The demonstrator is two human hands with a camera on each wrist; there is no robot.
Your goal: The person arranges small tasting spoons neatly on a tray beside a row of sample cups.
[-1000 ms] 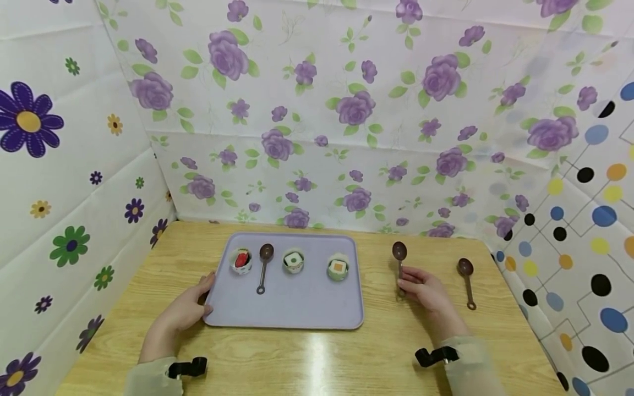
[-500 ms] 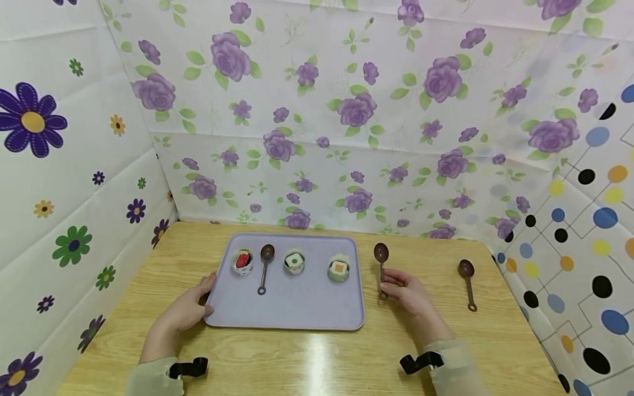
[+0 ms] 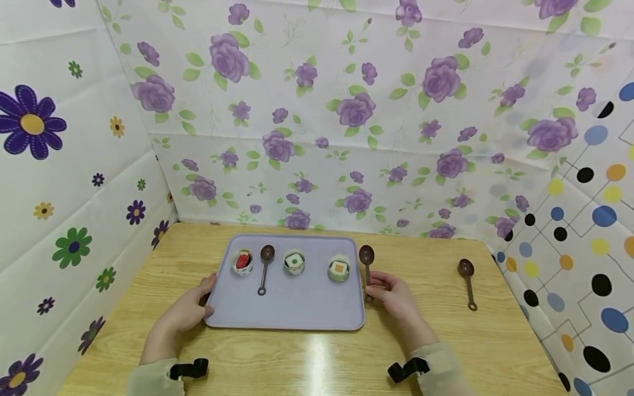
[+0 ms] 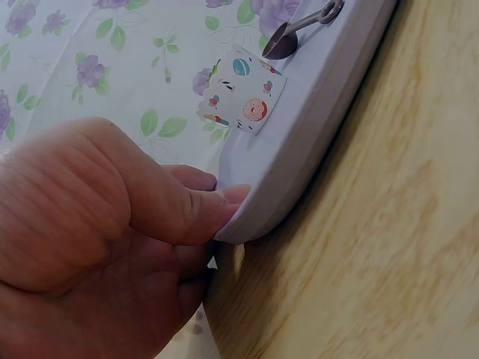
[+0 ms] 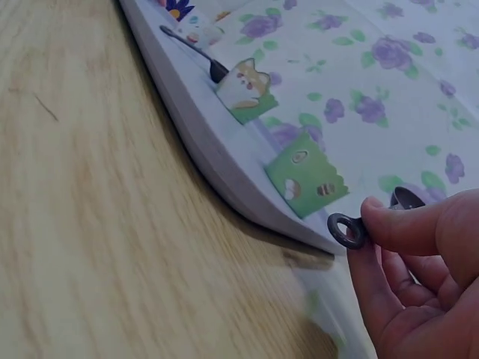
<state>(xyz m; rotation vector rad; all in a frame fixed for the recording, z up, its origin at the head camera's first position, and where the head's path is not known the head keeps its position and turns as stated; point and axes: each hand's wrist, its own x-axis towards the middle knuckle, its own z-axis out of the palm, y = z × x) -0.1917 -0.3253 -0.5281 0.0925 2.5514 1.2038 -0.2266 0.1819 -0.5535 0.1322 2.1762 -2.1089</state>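
My right hand [image 3: 393,297] pinches a brown spoon [image 3: 367,255] by its handle, bowl pointing away, just beside the right edge of a lavender tray [image 3: 287,308]. In the right wrist view the spoon's ring end [image 5: 346,230] sticks out past the thumb. My left hand [image 3: 183,308] grips the tray's left edge, thumb over the rim, as the left wrist view shows. On the tray stand a paper cup with a red piece [image 3: 242,259], another brown spoon [image 3: 264,269], a cup with a white-and-green piece [image 3: 294,262] and a green cup with a white-and-orange piece [image 3: 339,268].
A third brown spoon [image 3: 468,283] lies on the wooden table [image 3: 426,258] at the right. Patterned cloths hang behind the table and at both sides, the back one with purple flowers [image 3: 356,110].
My right hand has carried the spoon leftward over the table, from well right of the tray to its right edge. The left hand and the tray stay in place.
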